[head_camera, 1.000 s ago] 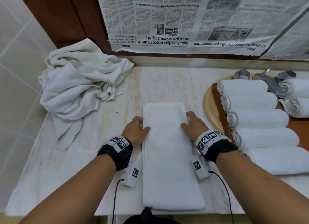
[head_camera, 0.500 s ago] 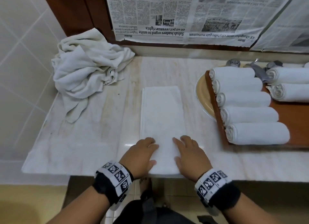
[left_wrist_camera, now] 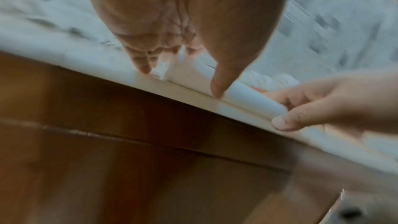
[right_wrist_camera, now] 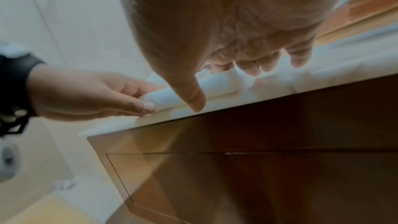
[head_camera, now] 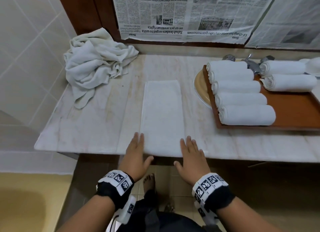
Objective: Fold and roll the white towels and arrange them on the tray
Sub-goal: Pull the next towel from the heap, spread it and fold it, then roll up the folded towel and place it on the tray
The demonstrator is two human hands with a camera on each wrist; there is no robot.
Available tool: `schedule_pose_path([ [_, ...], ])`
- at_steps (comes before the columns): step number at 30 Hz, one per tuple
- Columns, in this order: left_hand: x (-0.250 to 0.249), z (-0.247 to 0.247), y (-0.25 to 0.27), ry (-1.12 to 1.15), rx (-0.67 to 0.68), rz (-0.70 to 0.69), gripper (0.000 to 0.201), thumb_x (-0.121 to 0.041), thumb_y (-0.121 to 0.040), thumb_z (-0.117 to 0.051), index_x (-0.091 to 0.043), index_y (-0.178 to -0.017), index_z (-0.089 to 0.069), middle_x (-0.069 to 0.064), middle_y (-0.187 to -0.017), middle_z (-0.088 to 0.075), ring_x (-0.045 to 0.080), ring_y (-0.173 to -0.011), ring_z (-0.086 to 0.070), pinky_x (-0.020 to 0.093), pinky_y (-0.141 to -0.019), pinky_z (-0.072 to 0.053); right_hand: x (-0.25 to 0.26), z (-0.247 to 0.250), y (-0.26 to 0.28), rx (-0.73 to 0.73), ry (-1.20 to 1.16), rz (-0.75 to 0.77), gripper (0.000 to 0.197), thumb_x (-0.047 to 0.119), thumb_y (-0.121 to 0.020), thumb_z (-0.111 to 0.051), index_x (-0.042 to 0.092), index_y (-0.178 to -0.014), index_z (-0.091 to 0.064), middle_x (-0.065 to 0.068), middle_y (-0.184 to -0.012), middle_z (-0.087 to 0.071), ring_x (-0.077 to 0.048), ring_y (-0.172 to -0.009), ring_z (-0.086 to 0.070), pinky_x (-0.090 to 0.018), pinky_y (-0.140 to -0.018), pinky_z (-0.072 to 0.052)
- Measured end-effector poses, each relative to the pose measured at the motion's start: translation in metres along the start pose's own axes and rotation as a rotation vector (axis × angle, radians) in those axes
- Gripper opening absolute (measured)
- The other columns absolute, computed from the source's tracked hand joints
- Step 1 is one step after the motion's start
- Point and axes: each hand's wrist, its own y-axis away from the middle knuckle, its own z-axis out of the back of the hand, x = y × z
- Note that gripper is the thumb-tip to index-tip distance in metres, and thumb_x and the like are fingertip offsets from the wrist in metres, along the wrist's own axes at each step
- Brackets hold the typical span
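Observation:
A white towel [head_camera: 162, 113] folded into a long strip lies down the middle of the marble counter [head_camera: 86, 131], its near end at the front edge. My left hand [head_camera: 140, 150] is at the near left corner and my right hand [head_camera: 186, 152] at the near right corner. In both wrist views the towel's near end [left_wrist_camera: 247, 98] [right_wrist_camera: 215, 88] sits between fingers on top and a thumb in front, so each hand pinches it. Several rolled white towels [head_camera: 242, 100] lie side by side on the brown tray [head_camera: 294, 110] at the right.
A pile of crumpled white towels [head_camera: 97, 68] sits at the back left against the tiled wall. A beige basin rim [head_camera: 201, 91] shows under the tray's left edge, with a metal tap [head_camera: 251, 63] behind it. Newspaper [head_camera: 190, 15] covers the back wall.
Both hands have slid back along the strip from its middle to its near end and spread out to the corners. The view has pulled back from the counter.

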Motion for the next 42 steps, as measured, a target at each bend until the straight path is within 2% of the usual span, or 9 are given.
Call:
schedule_pose_path([
  [2,-0.001,0.005,0.003,0.227,-0.149,0.097,0.082,-0.037,-0.088,-0.069,-0.014,-0.153,-0.025,0.003,-0.142,-0.043,0.019,-0.132,-0.043,0.037,-0.11,-0.039,-0.004,0.0,0.003,-0.114,-0.186,0.008,0.077,0.044,-0.097,-0.054,0.02,-0.158,-0.014,-0.006,-0.164,-0.015,-0.024,-0.149,-0.019,-0.038,-0.121,-0.021],
  [4,-0.009,0.011,0.005,0.452,-0.155,0.173,0.068,-0.028,-0.087,-0.073,-0.018,-0.145,-0.039,-0.011,-0.12,-0.053,0.008,-0.111,-0.055,0.026,-0.097,-0.048,-0.007,-0.001,0.003,-0.191,-0.338,-0.006,0.064,0.039,-0.094,-0.06,0.024,-0.15,-0.033,-0.003,-0.146,-0.04,-0.022,-0.133,-0.038,-0.036,-0.113,-0.033],
  [6,-0.015,0.015,0.003,0.58,-0.148,0.232,0.063,-0.022,-0.087,-0.072,-0.021,-0.142,-0.041,-0.008,-0.12,-0.057,0.008,-0.106,-0.058,0.025,-0.094,-0.048,-0.007,-0.001,0.0,-0.195,-0.468,-0.04,0.054,0.035,-0.093,-0.063,0.027,-0.143,-0.042,-0.001,-0.134,-0.046,-0.021,-0.126,-0.042,-0.035,-0.109,-0.037],
  [10,-0.011,0.015,-0.01,0.666,-0.126,0.312,0.062,-0.022,-0.089,-0.07,-0.02,-0.142,-0.039,0.003,-0.125,-0.061,0.016,-0.106,-0.062,0.029,-0.095,-0.048,-0.004,0.01,-0.013,-0.209,-0.602,-0.016,0.041,0.034,-0.093,-0.064,0.029,-0.132,-0.052,0.005,-0.127,-0.052,-0.016,-0.122,-0.049,-0.036,-0.108,-0.041],
  [13,-0.004,0.013,-0.014,0.613,-0.043,0.281,0.067,-0.026,-0.089,-0.071,-0.023,-0.146,-0.036,0.005,-0.133,-0.058,0.018,-0.115,-0.059,0.036,-0.103,-0.047,-0.005,0.015,-0.021,-0.078,-0.511,0.067,0.037,0.033,-0.098,-0.058,0.028,-0.134,-0.054,0.003,-0.135,-0.052,-0.015,-0.127,-0.048,-0.026,-0.108,-0.033],
  [21,0.003,0.02,-0.016,0.515,0.0,0.206,0.061,-0.03,-0.098,-0.058,-0.039,-0.152,-0.03,0.003,-0.139,-0.055,0.019,-0.13,-0.051,0.026,-0.105,-0.038,-0.006,0.024,-0.038,0.036,-0.419,0.051,0.036,0.031,-0.104,-0.043,0.026,-0.139,-0.051,-0.001,-0.144,-0.049,-0.017,-0.134,-0.043,-0.025,-0.109,-0.028],
  [31,0.008,0.015,-0.021,0.232,0.017,0.145,0.047,-0.03,-0.1,-0.053,-0.037,-0.145,-0.043,0.009,-0.131,-0.063,0.023,-0.117,-0.059,0.027,-0.098,-0.043,-0.007,0.016,-0.034,0.011,-0.382,0.047,0.043,0.03,-0.103,-0.047,0.027,-0.145,-0.046,-0.003,-0.144,-0.045,-0.02,-0.133,-0.043,-0.025,-0.109,-0.028],
  [36,0.01,0.013,-0.028,0.313,0.02,0.163,0.034,-0.026,-0.098,-0.057,-0.036,-0.131,-0.061,-0.005,-0.136,-0.059,0.014,-0.127,-0.054,0.019,-0.105,-0.037,-0.017,0.013,-0.028,-0.057,-0.387,-0.001,0.042,0.023,-0.101,-0.048,0.028,-0.142,-0.051,-0.001,-0.127,-0.056,-0.02,-0.119,-0.054,-0.027,-0.104,-0.039],
  [42,0.006,0.013,-0.033,0.29,0.014,0.181,0.032,-0.026,-0.098,-0.057,-0.036,-0.128,-0.063,-0.002,-0.134,-0.062,0.016,-0.125,-0.056,0.013,-0.099,-0.036,-0.015,0.01,-0.028,-0.065,-0.342,-0.049,0.044,0.02,-0.097,-0.046,0.037,-0.137,-0.048,0.004,-0.103,-0.049,-0.02,-0.095,-0.055,-0.038,-0.099,-0.045],
])
